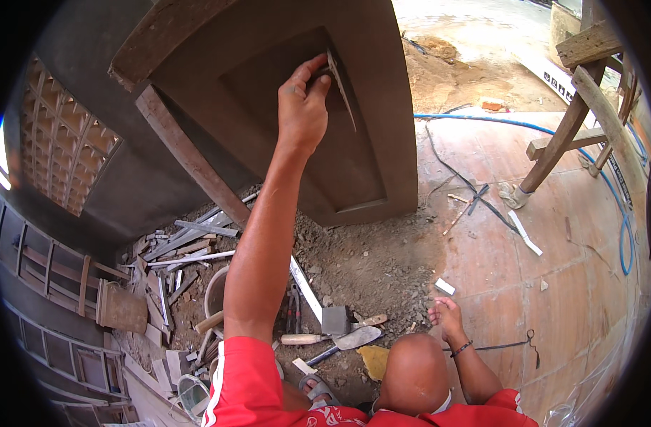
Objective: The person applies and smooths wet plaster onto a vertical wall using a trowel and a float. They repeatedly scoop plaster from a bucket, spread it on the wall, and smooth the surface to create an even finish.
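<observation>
My left hand (305,99) is raised on a stretched arm, its fingers closed around a thin flat metal blade (345,96) seen nearly edge-on. The blade touches the inner right border of the recess in a grey plastered panel (393,107); its handle is hidden by my fingers. Low on the right, my right hand (448,318) hangs beside my knee with its fingers loosely curled and nothing visible in them. A small white block (444,286) lies on the floor just beyond its fingertips.
A pointing trowel (359,337), a grey block (335,320) and a wooden-handled tool (303,339) lie by my feet. Wood and metal scraps (190,242) and a bucket (215,293) are at left. A wooden trestle (564,132) and a blue hose (496,119) are at right.
</observation>
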Tool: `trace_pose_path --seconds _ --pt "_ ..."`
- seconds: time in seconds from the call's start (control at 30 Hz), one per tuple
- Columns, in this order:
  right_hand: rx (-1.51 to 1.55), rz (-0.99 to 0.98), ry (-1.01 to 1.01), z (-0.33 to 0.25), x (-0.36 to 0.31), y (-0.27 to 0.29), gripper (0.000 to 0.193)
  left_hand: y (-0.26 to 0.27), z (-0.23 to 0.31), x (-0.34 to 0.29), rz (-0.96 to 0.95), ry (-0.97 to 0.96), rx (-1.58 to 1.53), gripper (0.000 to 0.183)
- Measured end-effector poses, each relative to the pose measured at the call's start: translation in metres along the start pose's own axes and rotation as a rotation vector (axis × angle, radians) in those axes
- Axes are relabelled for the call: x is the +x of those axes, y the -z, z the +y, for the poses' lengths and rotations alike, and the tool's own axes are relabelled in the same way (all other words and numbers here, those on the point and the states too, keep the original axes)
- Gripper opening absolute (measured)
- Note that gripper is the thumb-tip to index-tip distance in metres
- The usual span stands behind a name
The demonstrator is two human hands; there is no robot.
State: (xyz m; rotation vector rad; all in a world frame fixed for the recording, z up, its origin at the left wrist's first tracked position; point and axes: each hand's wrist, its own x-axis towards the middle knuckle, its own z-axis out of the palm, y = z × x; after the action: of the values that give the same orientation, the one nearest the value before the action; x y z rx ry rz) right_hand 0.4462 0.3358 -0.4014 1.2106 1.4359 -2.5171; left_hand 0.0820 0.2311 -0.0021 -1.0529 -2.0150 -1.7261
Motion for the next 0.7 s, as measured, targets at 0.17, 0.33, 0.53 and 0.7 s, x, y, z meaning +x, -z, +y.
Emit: trace_pose_path --seconds 0.17,0.33,0.53,0.7 --pt "0.010 -0.020 -0.001 -0.002 0.003 -0.006 0.023 -0.015 0.005 0.004 0.051 -0.063 0.105 0.031" --pt "-0.018 -0.019 -0.017 -0.001 0.002 -0.008 0.023 -0.027 -0.043 -0.030 -0.014 0.050 0.069 0.031" --pt "0.024 -0.035 0.015 -0.022 -0.001 -0.015 0.026 -0.014 -0.052 -0.087 -0.122 0.373 -0.608 0.030" --pt "0.172 -0.366 0.268 -0.117 0.001 -0.070 0.028 0.006 -0.027 -0.119 -0.283 0.502 -1.037 0.042"
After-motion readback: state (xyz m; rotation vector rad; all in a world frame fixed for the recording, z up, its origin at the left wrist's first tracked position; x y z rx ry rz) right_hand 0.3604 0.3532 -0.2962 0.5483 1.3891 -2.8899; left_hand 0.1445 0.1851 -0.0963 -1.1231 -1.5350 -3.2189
